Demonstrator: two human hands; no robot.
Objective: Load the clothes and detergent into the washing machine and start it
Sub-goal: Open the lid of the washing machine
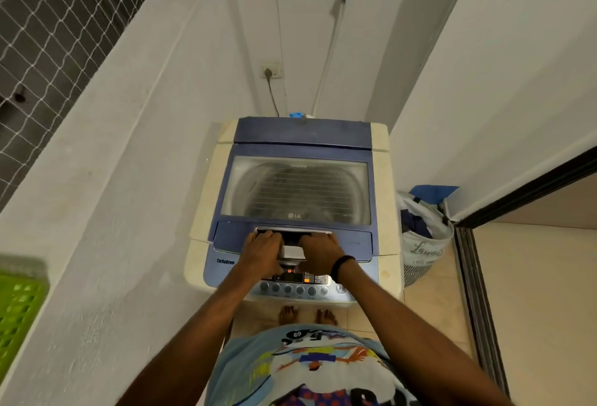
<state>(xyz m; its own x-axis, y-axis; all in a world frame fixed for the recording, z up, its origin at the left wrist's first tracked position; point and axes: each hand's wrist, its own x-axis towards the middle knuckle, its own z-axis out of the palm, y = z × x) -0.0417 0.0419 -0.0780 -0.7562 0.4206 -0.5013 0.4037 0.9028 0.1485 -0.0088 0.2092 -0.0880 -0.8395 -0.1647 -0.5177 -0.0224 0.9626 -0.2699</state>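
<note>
A top-loading washing machine (381, 199) with a blue lid (297, 134) stands in front of me, lid closed, its clear window showing the drum. Both hands rest at the lid's front handle recess (294, 232). My left hand (263, 249) and my right hand (318, 250), with a black wristband, have their fingers curled into the recess on either side of a white block between them. The lit control panel (300, 286) with round buttons lies just below my wrists. A white laundry bag (423, 237) holding dark clothes stands on the floor to the machine's right.
A white wall runs along the left, with a green plastic basket (16, 308) on its ledge. A wall socket (271, 71) with a plugged cable and a white hose (329, 50) are behind the machine. A sliding door frame (478, 292) is at the right.
</note>
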